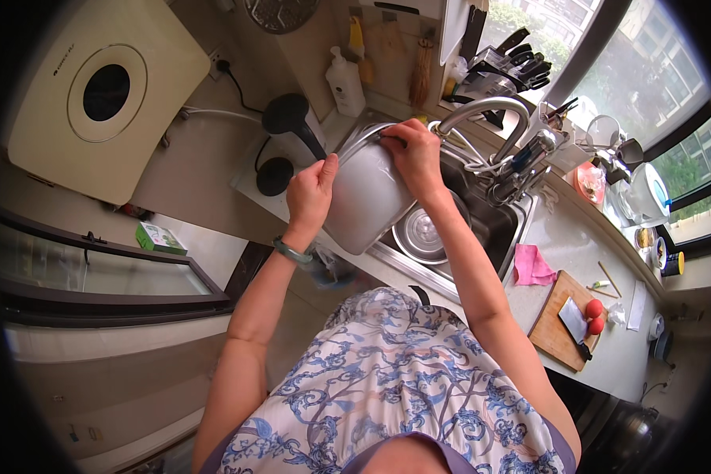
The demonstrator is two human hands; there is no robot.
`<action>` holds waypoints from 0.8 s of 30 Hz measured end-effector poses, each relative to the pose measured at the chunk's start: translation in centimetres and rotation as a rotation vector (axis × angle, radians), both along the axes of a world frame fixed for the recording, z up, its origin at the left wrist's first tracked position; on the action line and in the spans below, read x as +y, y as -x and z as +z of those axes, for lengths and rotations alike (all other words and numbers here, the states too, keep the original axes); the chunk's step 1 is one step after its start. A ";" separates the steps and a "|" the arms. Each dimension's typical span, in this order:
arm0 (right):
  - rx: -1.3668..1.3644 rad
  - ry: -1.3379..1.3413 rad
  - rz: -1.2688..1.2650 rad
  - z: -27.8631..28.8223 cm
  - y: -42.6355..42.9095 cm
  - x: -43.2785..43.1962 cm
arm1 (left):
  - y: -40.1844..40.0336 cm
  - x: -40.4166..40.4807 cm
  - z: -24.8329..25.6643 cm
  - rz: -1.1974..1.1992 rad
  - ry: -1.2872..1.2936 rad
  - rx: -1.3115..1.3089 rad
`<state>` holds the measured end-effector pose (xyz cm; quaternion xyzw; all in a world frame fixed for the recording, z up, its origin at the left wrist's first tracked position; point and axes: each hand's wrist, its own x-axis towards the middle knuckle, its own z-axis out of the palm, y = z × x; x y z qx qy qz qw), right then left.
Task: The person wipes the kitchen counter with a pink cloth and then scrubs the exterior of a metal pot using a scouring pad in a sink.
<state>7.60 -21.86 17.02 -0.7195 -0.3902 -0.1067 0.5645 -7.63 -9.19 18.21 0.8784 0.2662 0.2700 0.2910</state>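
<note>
A pale, frosted appliance lid or container (pixel 367 195) is tilted over the left edge of the sink; its exact kind is unclear. My left hand (pixel 312 192) grips its left side, thumb on top, beside a black handle. My right hand (pixel 413 155) closes its fingers on the far right rim, close to the curved faucet (pixel 486 105). Under my right forearm, a round metal pot or basin (pixel 423 232) lies in the stainless steel sink (pixel 512 237). The white and black electric kettle (pixel 290 121) stands just beyond my left hand.
A pump bottle (pixel 346 83) stands behind the sink, and a knife block (pixel 509 65) by the window. Right of the sink lie a pink cloth (pixel 533 265) and a wooden cutting board (pixel 551 323) with a cleaver (pixel 573 320) and two red round items. A cream appliance (pixel 154 112) occupies the left.
</note>
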 end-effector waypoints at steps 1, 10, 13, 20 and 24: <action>-0.075 0.033 -0.016 0.0 0.7 0.2 | 0.0 0.0 0.1 -0.002 0.003 0.001; -0.166 0.048 0.023 1.4 1.8 0.2 | 0.4 0.1 0.4 0.038 -0.062 0.005; -0.229 -0.036 0.129 1.6 2.9 1.0 | 0.4 -0.2 0.6 0.053 -0.021 0.009; -0.385 -0.029 0.184 2.0 5.1 1.1 | 1.2 -0.1 0.4 0.084 -0.033 0.047; 0.045 0.099 0.024 1.4 0.0 -0.1 | 1.1 -0.6 0.6 0.053 -0.073 0.015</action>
